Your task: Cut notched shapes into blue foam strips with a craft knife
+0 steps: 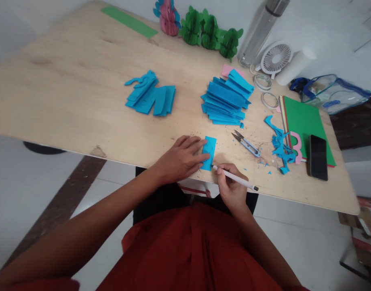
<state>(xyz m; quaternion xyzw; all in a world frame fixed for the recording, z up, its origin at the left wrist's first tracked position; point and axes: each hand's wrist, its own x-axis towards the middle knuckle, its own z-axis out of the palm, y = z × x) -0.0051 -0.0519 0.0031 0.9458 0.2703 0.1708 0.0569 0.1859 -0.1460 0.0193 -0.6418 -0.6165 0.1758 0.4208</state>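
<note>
On the wooden counter (82, 81), the flat-spread left hand (185, 157) and curled right hand (234, 190) flanked a bright-blue, faintly marked paper rectangle (211, 148), left fingertips (205, 157) across it, the right gripping a slim white pen (235, 177) at its edge.

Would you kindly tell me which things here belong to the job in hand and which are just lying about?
Job in hand: small blue paper, white pen; probably larger blue paper pile, snips.
Seemingly lying about: white fan, phone, bottle, clear pouch.
</note>
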